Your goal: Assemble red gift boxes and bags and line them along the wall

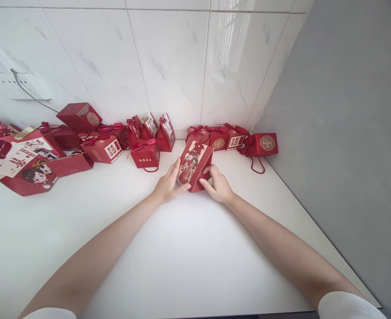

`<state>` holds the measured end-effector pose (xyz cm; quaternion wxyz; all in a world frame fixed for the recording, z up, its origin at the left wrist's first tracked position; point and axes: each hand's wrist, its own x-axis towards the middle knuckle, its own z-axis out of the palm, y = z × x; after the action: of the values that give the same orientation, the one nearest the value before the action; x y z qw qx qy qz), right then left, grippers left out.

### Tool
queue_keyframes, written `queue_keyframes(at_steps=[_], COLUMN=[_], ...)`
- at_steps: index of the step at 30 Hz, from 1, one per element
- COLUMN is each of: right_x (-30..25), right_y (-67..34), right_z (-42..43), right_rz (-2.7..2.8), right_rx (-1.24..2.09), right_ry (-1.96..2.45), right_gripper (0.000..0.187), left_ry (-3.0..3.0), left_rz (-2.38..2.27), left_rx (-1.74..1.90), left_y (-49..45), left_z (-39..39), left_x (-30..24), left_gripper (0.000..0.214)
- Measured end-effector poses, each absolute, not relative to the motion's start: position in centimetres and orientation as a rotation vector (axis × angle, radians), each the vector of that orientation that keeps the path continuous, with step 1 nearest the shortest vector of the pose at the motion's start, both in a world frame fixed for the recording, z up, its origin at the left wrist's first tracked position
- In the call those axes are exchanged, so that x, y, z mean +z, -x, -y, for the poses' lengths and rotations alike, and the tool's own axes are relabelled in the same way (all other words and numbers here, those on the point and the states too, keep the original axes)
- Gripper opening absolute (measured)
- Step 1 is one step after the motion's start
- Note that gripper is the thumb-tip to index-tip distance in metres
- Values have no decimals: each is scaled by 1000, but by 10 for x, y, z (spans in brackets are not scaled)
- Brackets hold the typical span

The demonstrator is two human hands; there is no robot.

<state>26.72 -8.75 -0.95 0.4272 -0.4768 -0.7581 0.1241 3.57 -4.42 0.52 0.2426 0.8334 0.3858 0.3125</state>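
Observation:
Both hands grip a tall red gift box (195, 166) with a printed picture of figures on its front. It leans on the white table (169, 257). My left hand (168, 184) clasps the box's left side, fingers along its front edge. My right hand (217, 182) holds the lower right side, fingers curled round it.
A row of red gift boxes with ribbons runs along the tiled wall: one with a ribbon (145, 153) just left of my hands, another (261, 144) in the right corner. Larger red bags (25, 166) lie at the left. A grey wall (348, 133) bounds the right.

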Motion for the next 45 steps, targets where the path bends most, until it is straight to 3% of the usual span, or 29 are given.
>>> queue_keyframes(at_steps=[3,6,9,11,13,18,26,35,45], right_x=[-8,-8,-8,-8,-10,-16,1,-6,-14], right_y=[-261,-256,-250,-245,-240,-238,-255,-258,-261], right_z=[93,96,97,98,98,93,82,80,75], right_rz=[2023,2113,1990,1899,1811,1691,1646,1660,1649], right_rx=[235,252,320,390,539,830,1209,1167,1146], right_ry=[1151,1060,995,1007,1055,1064,800,786,810], right_gripper=[42,49,76,100,108,100,92,84,76], left_ry=[-2376,-2266,-2005,-1856,-1799,-1908,-2200,-2243,-2280], left_rz=[-1039,-1004,-830,-714,-639,-563,-586,-609,-666], left_rx=[702,751,888,916,854,648,655,681,669], left_y=[-39,-43,-46,-45,-41,-28,-25,-25,-24], left_z=[49,53,52,48,43,33,27,23,23], left_x=[6,4,1,-1,-1,3,5,-3,-5], left_gripper=[122,101,71,65,65,68,85,102,103])
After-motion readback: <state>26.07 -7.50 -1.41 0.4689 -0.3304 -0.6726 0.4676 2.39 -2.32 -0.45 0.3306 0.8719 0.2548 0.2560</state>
